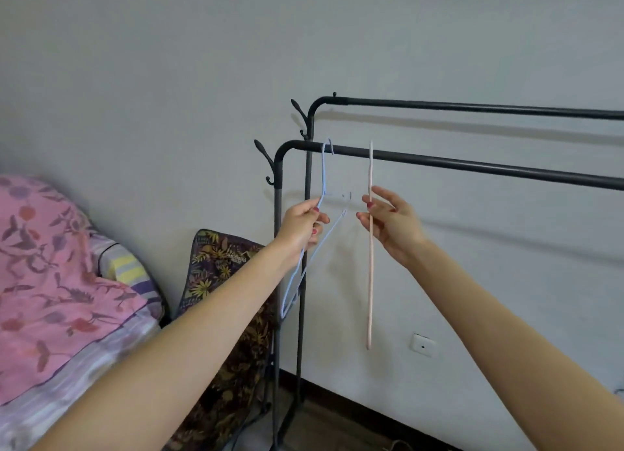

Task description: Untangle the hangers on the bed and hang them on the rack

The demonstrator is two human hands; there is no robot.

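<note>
Hangers at near rail of rack [472,165]: blue hanger [323,180] hooked over it, pinched by left hand [304,224]; pink hanger [370,248] edge-on, hook at rail, held in right hand [388,224]. Step: hanging. Next: seat pink hook, let go.

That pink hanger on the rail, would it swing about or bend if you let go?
The pink hanger looks thin and probably light, so it would likely swing on the front rail. It hangs straight, so it seems fairly stiff. The right hand pinches it lightly, suggesting little weight.
</note>
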